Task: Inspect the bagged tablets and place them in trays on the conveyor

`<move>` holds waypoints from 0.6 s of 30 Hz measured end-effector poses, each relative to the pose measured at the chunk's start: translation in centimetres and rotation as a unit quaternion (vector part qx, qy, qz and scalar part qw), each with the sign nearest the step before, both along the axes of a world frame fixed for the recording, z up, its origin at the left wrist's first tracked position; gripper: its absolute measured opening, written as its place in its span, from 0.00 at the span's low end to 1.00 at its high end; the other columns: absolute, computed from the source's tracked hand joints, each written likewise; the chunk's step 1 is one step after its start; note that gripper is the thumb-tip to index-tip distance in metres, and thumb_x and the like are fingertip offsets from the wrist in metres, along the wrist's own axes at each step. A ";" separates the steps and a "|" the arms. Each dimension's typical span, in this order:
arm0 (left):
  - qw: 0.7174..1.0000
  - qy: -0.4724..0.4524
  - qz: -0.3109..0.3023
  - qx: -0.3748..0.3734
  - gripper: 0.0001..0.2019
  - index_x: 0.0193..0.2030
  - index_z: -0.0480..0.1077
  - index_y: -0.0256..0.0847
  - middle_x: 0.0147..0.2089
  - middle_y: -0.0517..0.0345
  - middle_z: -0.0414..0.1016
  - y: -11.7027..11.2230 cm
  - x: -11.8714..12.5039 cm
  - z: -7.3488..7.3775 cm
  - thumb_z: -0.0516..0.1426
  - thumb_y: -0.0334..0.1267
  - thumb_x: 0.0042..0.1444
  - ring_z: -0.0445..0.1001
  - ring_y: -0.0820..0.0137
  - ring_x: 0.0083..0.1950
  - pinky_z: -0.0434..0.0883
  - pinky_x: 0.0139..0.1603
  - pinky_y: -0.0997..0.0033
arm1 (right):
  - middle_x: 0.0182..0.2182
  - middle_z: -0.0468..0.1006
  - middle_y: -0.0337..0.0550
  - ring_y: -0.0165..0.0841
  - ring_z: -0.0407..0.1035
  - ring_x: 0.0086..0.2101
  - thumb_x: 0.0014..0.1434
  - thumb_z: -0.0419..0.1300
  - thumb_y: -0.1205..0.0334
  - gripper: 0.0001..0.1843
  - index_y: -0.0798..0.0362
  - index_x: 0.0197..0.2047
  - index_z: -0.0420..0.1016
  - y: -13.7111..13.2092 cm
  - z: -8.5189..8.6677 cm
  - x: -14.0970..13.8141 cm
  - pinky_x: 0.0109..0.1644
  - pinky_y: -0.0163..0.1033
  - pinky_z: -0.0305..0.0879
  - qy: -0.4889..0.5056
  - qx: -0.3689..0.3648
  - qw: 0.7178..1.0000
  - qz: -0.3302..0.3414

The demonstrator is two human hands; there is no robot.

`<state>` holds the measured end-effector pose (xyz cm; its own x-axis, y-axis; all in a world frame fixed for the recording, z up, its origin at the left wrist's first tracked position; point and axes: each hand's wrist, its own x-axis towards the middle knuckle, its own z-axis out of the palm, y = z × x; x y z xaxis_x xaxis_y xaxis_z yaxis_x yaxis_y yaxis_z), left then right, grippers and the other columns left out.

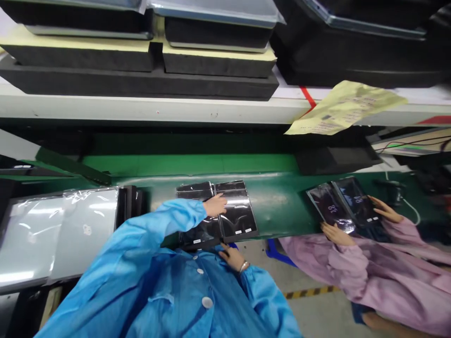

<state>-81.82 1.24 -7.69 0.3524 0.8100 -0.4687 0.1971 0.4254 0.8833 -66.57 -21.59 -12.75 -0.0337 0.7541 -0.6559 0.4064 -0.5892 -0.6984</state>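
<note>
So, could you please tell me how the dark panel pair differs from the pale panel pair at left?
Colour: the dark panel pair is near black, while the pale panel pair is light grey.
Hands: the person's left hand is over the dark pair; no hand is at the pale pair.
Labels: small white labels show by the dark pair's near edge; none is visible on the pale pair.
Both are glossy, with two panels side by side.

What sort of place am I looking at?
Probably a factory production area: glossy panels on a long green bench, a smocked co-worker alongside, and striped floor tape.
</note>
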 end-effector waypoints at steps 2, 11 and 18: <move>0.997 0.043 0.016 0.059 0.13 0.47 0.77 0.43 0.56 0.44 0.74 -1.1 -2.8 0.3 0.69 0.38 0.55 0.71 0.54 0.62 0.67 0.67 0.47 | 0.35 0.77 0.40 0.32 0.73 0.38 0.66 0.65 0.55 0.11 0.54 0.39 0.76 1.1 1.5 1.4 0.48 0.42 0.73 -0.048 0.017 0.999 0.008; 0.923 0.303 0.210 0.110 0.39 0.68 0.57 0.35 0.64 0.35 0.58 -10.4 -10.0 -2.5 0.67 0.41 0.53 0.55 0.41 0.71 0.53 0.72 0.39 | 0.43 0.75 0.44 0.36 0.72 0.43 0.61 0.70 0.53 0.18 0.57 0.45 0.74 11.4 -0.5 -3.4 0.52 0.48 0.71 -0.123 0.076 0.989 0.031; 0.906 0.318 0.264 0.085 0.37 0.68 0.59 0.36 0.67 0.31 0.55 -11.2 -8.5 -0.9 0.67 0.40 0.54 0.52 0.37 0.73 0.52 0.71 0.33 | 0.28 0.72 0.35 0.29 0.68 0.29 0.62 0.68 0.52 0.16 0.55 0.36 0.70 13.0 2.4 -0.7 0.39 0.38 0.70 -0.050 0.125 0.987 0.086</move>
<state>-90.29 -9.94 -8.59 -0.4041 0.8661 -0.2941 0.4980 0.4781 0.7235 -67.29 -8.61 -10.36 -0.1206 0.8812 -0.4571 0.5593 -0.3201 -0.7647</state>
